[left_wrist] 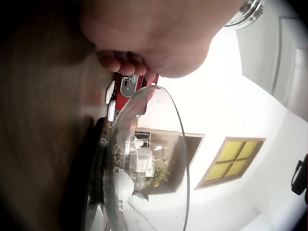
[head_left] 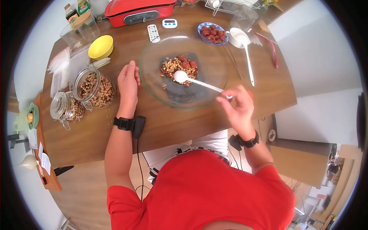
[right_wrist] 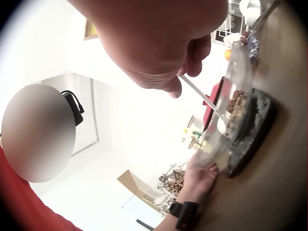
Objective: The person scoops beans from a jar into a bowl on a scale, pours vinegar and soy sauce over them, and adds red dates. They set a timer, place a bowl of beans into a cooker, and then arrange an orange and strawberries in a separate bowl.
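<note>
The right hand (head_left: 239, 106) pinches the end of a long white spoon (head_left: 205, 84) between thumb and fingers. Its bowl lies over a pile of mixed beans or grains (head_left: 172, 68) with several dark red pieces (head_left: 186, 63), inside a large clear glass bowl (head_left: 147, 82). Under the glass is a dark flat scale (head_left: 180, 96). Resting on its edge on the table, the left hand (head_left: 128, 86) is beside the bowl's left rim, holding nothing, fingers loosely bent. In the right wrist view the spoon (right_wrist: 199, 92) reaches down from the right hand (right_wrist: 159, 43) into the bowl.
Two glass jars of beans (head_left: 101, 92) (head_left: 73, 111), a yellow bowl (head_left: 101, 47) and plastic bags (head_left: 61, 74) stand left. Behind are a red cooker (head_left: 140, 13), remote (head_left: 153, 33) and timer (head_left: 169, 23). A blue-patterned plate (head_left: 212, 33), white cup (head_left: 235, 38) and white ladle (head_left: 249, 63) are right.
</note>
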Available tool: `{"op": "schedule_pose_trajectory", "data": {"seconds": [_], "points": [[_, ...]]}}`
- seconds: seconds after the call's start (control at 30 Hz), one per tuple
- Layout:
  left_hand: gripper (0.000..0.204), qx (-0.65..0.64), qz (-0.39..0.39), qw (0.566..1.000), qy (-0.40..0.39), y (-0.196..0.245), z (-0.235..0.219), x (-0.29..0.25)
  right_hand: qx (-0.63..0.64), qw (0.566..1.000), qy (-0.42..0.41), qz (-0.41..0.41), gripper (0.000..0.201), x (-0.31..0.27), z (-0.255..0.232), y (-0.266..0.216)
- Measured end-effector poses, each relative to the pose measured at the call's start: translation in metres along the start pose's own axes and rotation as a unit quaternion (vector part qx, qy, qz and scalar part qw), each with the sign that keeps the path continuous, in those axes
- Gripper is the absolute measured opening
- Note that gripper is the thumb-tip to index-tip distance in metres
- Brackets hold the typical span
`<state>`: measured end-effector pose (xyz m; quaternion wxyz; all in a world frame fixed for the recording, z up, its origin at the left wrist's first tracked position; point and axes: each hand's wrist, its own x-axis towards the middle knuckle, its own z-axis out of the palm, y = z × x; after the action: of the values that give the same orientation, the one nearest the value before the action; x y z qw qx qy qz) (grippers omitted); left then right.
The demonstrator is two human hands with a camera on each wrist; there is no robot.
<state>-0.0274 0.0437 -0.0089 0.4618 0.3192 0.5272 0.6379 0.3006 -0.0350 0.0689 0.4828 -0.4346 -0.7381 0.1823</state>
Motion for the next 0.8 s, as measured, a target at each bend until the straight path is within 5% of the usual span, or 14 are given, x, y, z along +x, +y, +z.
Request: {"op": "schedule_pose_trajectory", "data": {"seconds": [0.17,0.37,0.53,0.8], "points": [[0.033,0.008,0.0,1.0,-0.017,-0.001,-0.004,0.0,0.064,0.998,0.015,-0.014,0.019,0.024,0.025,-0.018],[0.034,0.001,-0.016,1.0,-0.016,0.004,-0.001,-0.004,-0.012,0.998,-0.041,-0.048,0.018,0.038,0.028,-0.04],[0.033,0.005,-0.019,0.999,-0.026,0.003,-0.002,-0.003,-0.028,0.996,-0.005,-0.082,0.014,0.037,0.023,-0.036],[0.034,0.001,-0.016,1.0,-0.024,0.0,-0.002,-0.001,-0.013,0.998,-0.038,-0.051,0.014,0.018,0.027,-0.03]]}}
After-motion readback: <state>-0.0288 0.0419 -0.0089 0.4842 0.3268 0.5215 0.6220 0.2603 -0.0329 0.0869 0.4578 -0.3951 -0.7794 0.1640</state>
